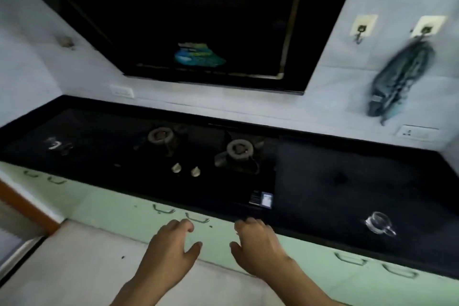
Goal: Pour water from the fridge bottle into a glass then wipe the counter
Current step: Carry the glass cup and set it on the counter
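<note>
Judged to be the very start: no bottle in view, nothing poured, nothing wiped. Left hand (171,248) and right hand (258,243) held out empty in front of the near edge of the table (347,181), fingers (185,225) loosely spread and curled, gripping nothing. Right fingertips just at or over the black edge; contact too blurred to tell.

Glass (378,225) standing upright on the right, near part of the table, clear, with a handle, apparently empty. A second faint glassy shape (58,145) far left, too smeared to name. No fridge in sight, so next move likely calls for turning away to fetch the bottle, then bringing it back beside the glass on the right.

For wiping, a dark cloth (402,79) hanging from a wall hook (427,30) on the far right, above a socket (414,131); a second hook (360,30) beside it bare.

Surface: dark, matt stone, with a gas hob (198,151) set in the middle, two burners and two knobs (186,169). Black hood (198,20) overhead, pale tiled wall behind, green drawers (124,206) below, light floor. Dim light, much motion blur.
</note>
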Tool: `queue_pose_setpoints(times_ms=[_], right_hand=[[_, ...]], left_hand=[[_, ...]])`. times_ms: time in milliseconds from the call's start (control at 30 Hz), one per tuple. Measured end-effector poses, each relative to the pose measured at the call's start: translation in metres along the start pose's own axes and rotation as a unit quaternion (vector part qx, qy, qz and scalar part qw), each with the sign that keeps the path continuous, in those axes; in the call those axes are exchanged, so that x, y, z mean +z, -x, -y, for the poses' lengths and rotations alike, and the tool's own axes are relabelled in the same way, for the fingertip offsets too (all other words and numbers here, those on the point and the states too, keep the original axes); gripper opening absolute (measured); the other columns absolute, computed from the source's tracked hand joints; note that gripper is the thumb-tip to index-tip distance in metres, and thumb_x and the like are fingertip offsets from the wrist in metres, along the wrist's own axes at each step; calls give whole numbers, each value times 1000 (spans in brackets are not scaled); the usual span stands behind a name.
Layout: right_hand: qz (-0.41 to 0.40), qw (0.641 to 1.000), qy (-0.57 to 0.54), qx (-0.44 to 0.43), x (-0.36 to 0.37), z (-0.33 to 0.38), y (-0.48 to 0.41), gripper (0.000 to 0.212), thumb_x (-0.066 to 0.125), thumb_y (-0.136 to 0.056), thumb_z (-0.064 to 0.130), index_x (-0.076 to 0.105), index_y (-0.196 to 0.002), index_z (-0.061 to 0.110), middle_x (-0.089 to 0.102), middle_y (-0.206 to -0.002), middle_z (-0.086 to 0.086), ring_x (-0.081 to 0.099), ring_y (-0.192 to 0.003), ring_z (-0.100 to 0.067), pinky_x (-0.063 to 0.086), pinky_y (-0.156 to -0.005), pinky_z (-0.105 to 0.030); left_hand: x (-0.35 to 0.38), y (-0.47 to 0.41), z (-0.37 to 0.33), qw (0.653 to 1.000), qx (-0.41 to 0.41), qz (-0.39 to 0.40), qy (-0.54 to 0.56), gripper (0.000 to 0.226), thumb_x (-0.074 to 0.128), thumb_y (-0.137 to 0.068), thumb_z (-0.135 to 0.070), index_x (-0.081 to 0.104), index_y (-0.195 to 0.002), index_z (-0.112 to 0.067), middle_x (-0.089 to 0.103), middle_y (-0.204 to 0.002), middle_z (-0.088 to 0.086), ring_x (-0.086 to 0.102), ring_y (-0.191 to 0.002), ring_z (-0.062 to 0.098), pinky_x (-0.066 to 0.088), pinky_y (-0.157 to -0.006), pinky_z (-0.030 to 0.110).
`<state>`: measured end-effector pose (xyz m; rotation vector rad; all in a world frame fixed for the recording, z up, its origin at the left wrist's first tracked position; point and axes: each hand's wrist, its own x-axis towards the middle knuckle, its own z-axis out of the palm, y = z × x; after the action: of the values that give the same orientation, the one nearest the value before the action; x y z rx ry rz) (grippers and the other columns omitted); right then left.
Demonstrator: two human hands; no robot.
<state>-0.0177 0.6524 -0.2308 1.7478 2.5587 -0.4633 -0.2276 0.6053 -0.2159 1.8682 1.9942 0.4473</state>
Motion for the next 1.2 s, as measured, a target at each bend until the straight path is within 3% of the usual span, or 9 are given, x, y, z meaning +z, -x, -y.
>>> queue_pose_setpoints(times_ms=[100, 400, 600, 700, 800, 967, 1200], right_hand=[[-8, 998, -8, 66, -5, -34, -5, 33, 52, -94, 40, 55, -117, 16, 60, -116, -8, 55, -110, -30, 44, -92, -41], [-52, 961, -46, 267, -25, -137, 12, 23, 51, -92, 36, 55, -104, 18, 62, -107, -6, 57, -106, -29, 45, -89, -38], [-67, 925, -98, 361, -23, -229, 49, 25, 53, -90, 40, 54, -103, 19, 60, -106, -4, 57, -106, -30, 44, -86, -37], [-61, 917, -131, 372, -19, -289, 62, 27, 54, -90, 41, 54, -104, 19, 60, -112, -4, 57, -108, -29, 44, -87, -37], [-73, 910, -171, 370, -16, -359, 78, 30, 55, -90, 37, 58, -116, 21, 60, -118, -2, 58, -108, -27, 47, -86, -35], [-76, 876, -244, 408, 1, -452, 89, 24, 54, -94, 33, 52, -114, 19, 58, -106, -3, 63, -95, -27, 53, -77, -37], [-8, 875, -296, 383, 45, -492, 63, 23, 54, -96, 31, 47, -114, 18, 57, -108, -8, 63, -93, -31, 54, -79, -40]], left_hand=[[19, -44, -20, 998, 57, 30, -2, 33, 62, -93, -48, 57, -120, -29, 57, -116, -12, 55, -112, 10, 46, -94, 27], [93, -156, -119, 953, 255, 139, -80, 39, 59, -93, -53, 57, -121, -27, 59, -115, -9, 57, -107, 16, 46, -85, 28], [156, -178, -209, 920, 329, 185, -104, 40, 58, -92, -56, 55, -120, -28, 59, -116, -9, 56, -107, 16, 45, -83, 30], [191, -186, -257, 920, 317, 194, -126, 39, 57, -91, -57, 54, -120, -30, 58, -117, -10, 56, -109, 16, 42, -76, 32], [232, -188, -306, 925, 288, 220, -115, 39, 59, -91, -54, 55, -119, -28, 59, -116, -8, 56, -108, 16, 48, -87, 31], [288, -178, -368, 926, 231, 278, -107, 40, 62, -92, -50, 56, -122, -25, 58, -118, -6, 57, -107, 15, 49, -85, 27], [329, -183, -389, 939, 77, 333, -37, 27, 68, -90, -43, 63, -110, -25, 61, -110, -12, 62, -98, 6, 52, -82, 22]])
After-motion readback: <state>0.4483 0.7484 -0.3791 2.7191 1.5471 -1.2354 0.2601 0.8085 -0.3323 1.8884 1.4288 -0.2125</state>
